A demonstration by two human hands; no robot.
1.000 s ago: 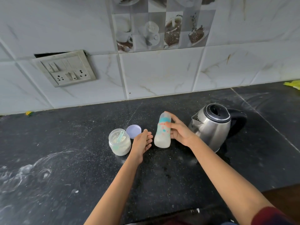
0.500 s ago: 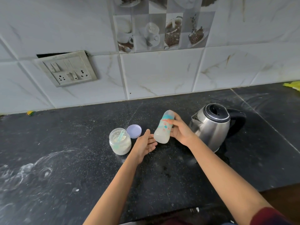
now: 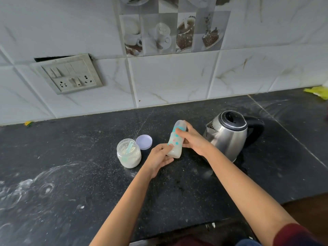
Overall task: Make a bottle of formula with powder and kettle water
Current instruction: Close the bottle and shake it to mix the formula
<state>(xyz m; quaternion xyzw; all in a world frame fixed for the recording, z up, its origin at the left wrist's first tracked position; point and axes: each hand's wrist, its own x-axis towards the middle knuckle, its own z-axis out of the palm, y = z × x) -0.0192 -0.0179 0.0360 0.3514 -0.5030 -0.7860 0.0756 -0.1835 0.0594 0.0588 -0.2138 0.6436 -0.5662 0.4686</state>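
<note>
A clear baby bottle (image 3: 174, 146) with teal dots holds milky liquid and leans with its top away from me, above the black counter (image 3: 71, 174). My right hand (image 3: 193, 139) grips its upper half from the right. My left hand (image 3: 159, 158) cups the bottle's base, fingers lying along its lower side. Left of the hands stands an open glass jar of white powder (image 3: 129, 153) with a teal scoop inside. Its lilac lid (image 3: 144, 142) lies just behind it. A steel kettle (image 3: 229, 134) with a black handle stands to the right of my right hand.
A tiled wall (image 3: 168, 77) backs the counter, with a switch and socket plate (image 3: 68, 75) at the left. White powder smears mark the counter's left part (image 3: 26, 189). A yellow-green cloth (image 3: 317, 92) lies at the far right edge. The counter's front edge (image 3: 204, 226) runs near me.
My right hand has tilted the bottle over from upright and lifted it slightly. My left hand has moved right from beside the jar to under the bottle's base.
</note>
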